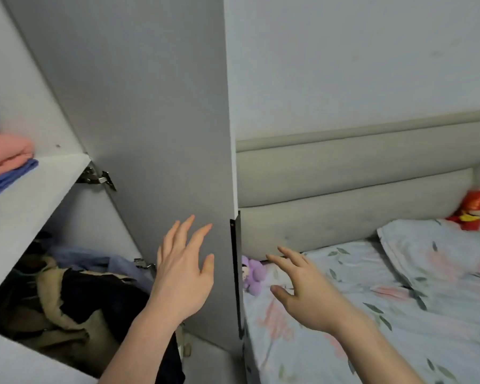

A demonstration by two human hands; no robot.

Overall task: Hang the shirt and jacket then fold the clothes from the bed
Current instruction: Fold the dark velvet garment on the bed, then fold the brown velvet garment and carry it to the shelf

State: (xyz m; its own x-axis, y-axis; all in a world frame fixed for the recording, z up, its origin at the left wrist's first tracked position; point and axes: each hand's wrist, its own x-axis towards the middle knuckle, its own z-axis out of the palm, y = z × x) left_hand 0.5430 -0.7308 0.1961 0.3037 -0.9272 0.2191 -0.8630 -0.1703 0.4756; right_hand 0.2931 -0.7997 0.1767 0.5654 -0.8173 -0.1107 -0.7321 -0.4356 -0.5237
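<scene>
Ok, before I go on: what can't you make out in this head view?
- Lower wardrobe compartment: a dark heap of clothes; single garments can't be told apart, and the left hand and forearm cover part.
- Folded pile on the shelf: cut off by the left edge.
- Bed: its near part lies beyond the frame and behind the right hand.
- Red toy: cut off at the right edge.

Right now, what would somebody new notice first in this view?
Two bare hands with spread fingers: the left hand in front of the open grey wardrobe door, the right hand over the floral bedsheet. Behind the door's edge sits a small purple plush toy; at lower left, a heap of dark clothes fills the wardrobe's lower compartment.
</scene>
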